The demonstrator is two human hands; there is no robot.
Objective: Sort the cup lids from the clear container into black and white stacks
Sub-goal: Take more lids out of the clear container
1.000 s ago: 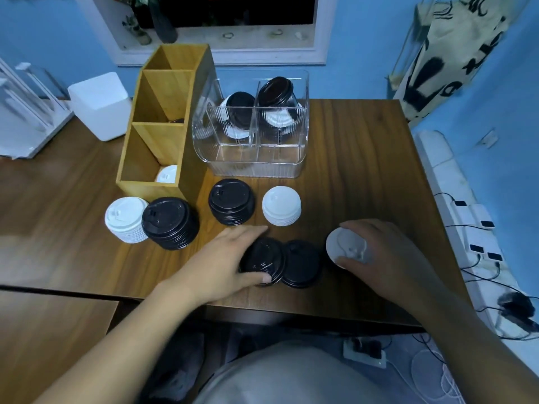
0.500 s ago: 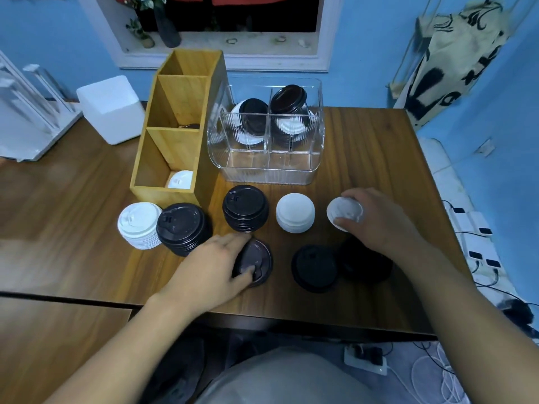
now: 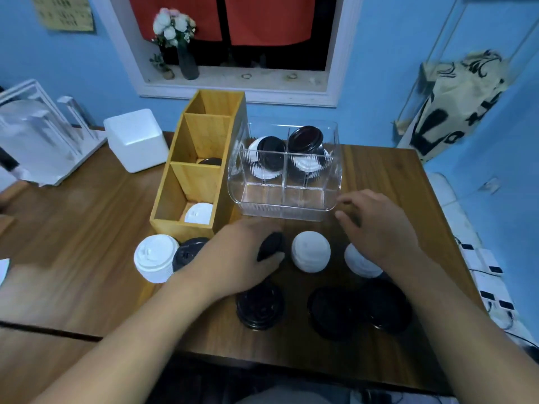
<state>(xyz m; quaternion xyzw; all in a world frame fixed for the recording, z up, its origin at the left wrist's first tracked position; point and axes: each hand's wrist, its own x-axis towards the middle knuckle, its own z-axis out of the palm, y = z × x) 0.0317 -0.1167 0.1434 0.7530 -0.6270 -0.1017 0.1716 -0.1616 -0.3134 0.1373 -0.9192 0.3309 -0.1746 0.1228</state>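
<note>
The left hand [image 3: 242,258] pinches a tipped black lid [image 3: 269,245]. The right hand [image 3: 379,228] is loose and empty. The clear container [image 3: 291,205] with more lids [image 3: 304,140] sits just past it, nearer this hand.

A dark wooden table [image 3: 87,228] fills the foreground. A three-compartment bamboo organiser [image 3: 182,228] stands lengthwise near its back edge, with a white foam box [image 3: 135,139] just to its left. A clear acrylic rack [image 3: 38,135] sits at the far left edge. Behind, the blue wall holds a white-framed window [image 3: 233,96] with a red curtain [image 3: 262,16]. A dark vase [image 3: 188,64] of pale flowers [image 3: 173,26] stands on its sill. A yellow notice [image 3: 65,11] hangs at upper left. A printed tote bag [image 3: 455,103] hangs past the right edge, above white power strips [image 3: 490,266] on the floor.
</note>
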